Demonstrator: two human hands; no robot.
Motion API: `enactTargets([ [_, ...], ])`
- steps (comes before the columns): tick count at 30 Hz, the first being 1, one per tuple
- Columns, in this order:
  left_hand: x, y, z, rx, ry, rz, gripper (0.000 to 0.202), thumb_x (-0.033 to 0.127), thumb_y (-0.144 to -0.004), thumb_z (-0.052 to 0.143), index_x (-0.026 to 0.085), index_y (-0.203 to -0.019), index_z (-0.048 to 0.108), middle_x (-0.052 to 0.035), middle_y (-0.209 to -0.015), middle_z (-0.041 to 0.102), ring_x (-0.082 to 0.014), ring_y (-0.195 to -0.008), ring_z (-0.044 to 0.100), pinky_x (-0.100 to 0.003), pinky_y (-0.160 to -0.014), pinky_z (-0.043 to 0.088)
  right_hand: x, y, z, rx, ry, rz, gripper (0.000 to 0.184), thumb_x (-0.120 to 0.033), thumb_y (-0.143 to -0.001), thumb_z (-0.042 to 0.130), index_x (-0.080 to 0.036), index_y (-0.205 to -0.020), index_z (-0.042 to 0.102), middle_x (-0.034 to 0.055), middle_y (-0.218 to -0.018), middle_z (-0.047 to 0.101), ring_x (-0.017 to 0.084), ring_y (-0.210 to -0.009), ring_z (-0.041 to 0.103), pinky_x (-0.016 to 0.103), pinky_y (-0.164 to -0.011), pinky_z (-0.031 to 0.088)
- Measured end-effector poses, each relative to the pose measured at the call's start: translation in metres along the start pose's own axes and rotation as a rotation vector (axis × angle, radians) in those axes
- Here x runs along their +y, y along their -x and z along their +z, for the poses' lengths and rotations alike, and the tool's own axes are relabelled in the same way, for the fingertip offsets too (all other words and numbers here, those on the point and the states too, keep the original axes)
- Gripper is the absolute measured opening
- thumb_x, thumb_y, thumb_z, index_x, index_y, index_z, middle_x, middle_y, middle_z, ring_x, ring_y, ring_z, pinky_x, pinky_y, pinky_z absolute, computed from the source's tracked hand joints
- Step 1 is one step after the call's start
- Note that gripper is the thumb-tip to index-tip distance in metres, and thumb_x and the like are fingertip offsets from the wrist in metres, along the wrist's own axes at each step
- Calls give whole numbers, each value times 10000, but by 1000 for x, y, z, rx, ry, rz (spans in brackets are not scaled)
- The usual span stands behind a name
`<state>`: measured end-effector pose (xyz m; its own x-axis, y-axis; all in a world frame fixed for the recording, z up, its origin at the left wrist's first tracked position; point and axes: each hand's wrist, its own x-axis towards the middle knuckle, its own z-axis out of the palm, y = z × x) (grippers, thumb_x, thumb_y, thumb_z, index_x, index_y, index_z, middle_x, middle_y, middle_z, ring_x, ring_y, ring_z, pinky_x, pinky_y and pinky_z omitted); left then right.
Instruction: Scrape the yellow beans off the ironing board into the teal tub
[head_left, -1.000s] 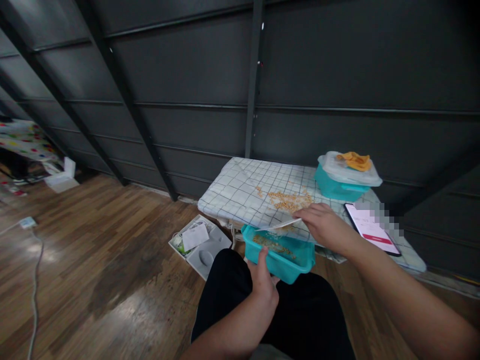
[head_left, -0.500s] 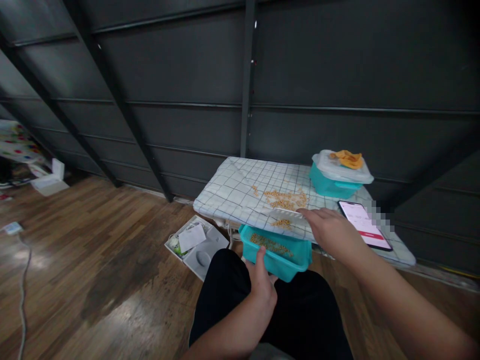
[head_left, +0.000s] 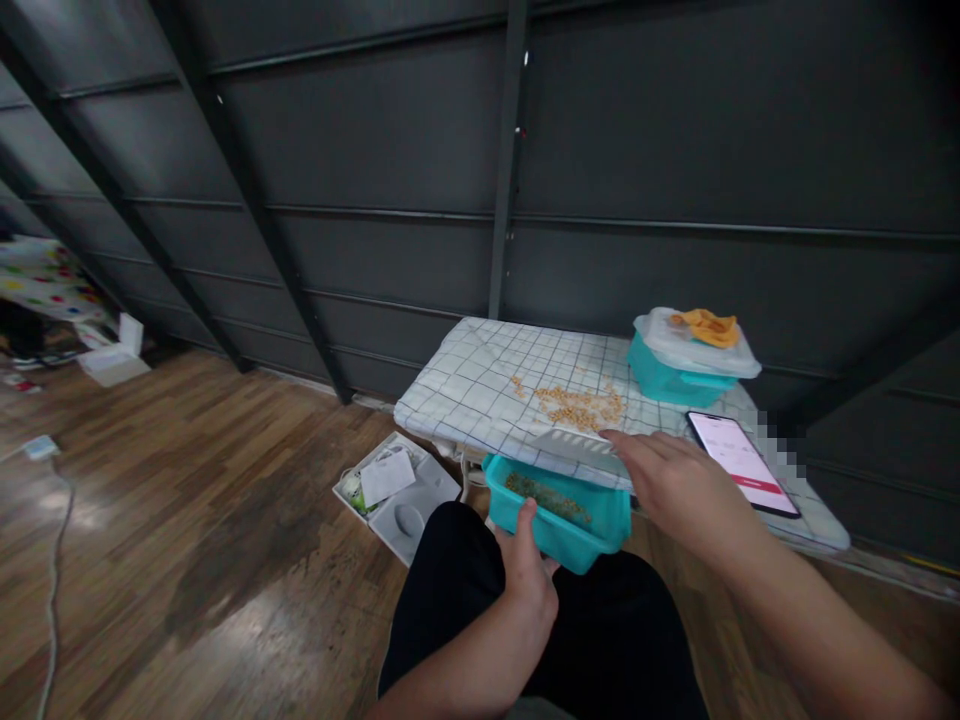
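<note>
Kernels dot the checked worktop beside a dark wall; left hand clasps teal container, right hand pinches white slotted piece.

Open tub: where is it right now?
Head view, low and right of centre: the open tub is in the left hand, at the near edge of the table, below the white slotted piece in the right hand.

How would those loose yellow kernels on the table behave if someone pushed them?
The kernels would likely scatter, since they lie loose. Being small, each is probably light. The soft-looking checked cloth beneath might slow any rolling.
</note>
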<state>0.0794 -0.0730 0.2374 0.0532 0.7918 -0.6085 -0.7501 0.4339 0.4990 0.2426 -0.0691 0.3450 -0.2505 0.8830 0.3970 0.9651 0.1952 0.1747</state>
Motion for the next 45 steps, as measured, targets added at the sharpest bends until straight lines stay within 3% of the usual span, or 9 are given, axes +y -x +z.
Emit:
enactTargets([
  [2,-1,0,-1,-29,33,0,571,418,-834,741,278,-1347,535,-99,-1187,725,-298,-1090,713,-440,-881,608,10,-20,-1,20,-9,39,411,-121,-935,428,-165,-1245,695,142,-1060,766,297,-953,689,424,-869,518],
  [5,-5,-7,-8,-44,36,-13,634,446,-835,736,296,-1398,485,-107,-1254,705,-305,-1106,709,-447,-857,609,24,-74,7,15,2,135,405,-185,-982,397,-151,-1265,685,161,-1068,762,306,-967,694,410,-865,513],
  [10,-8,-23,-20,24,0,-13,603,440,-864,694,305,-1405,465,-108,-1308,677,-305,-1122,700,-439,-829,607,29,-179,49,-157,-35,190,430,-155,-989,357,-154,-1299,655,176,-1085,762,276,-963,717,349,-812,496],
  [14,-7,-26,-23,66,0,-40,584,434,-881,674,307,-1405,452,-110,-1319,668,-303,-1098,706,-441,-838,605,23,-215,81,-217,-84,104,432,-136,-961,406,-204,-1292,675,139,-1139,763,249,-986,714,321,-816,492],
  [19,-8,-27,-26,73,12,-58,575,427,-870,688,310,-1386,462,-115,-1324,661,-311,-1169,675,-432,-845,604,25,-205,88,-255,-141,6,442,-93,-903,466,-210,-1258,700,99,-1179,758,210,-1025,692,281,-870,479],
  [34,-1,-21,-23,15,-23,-15,558,437,-899,649,307,-1399,437,-108,-1331,647,-314,-1157,671,-457,-844,611,52,-119,59,-244,-235,-250,373,-71,-892,458,-183,-1117,734,101,-1052,770,234,-1001,697,357,-913,499],
  [40,-1,-21,-23,13,-14,-23,542,434,-908,646,308,-1393,437,-100,-1321,657,-297,-1163,672,-443,-873,603,61,-106,60,-149,-208,-153,331,-100,-917,454,-183,-1091,724,107,-1058,772,253,-1000,711,379,-916,519],
  [45,-5,-24,-27,8,-24,-14,511,435,-920,629,286,-1374,448,-106,-1331,648,-293,-1141,680,-445,-893,595,97,-121,59,-2,-184,64,319,-201,-976,448,-175,-1184,689,126,-1102,767,266,-975,721,366,-859,543],
])
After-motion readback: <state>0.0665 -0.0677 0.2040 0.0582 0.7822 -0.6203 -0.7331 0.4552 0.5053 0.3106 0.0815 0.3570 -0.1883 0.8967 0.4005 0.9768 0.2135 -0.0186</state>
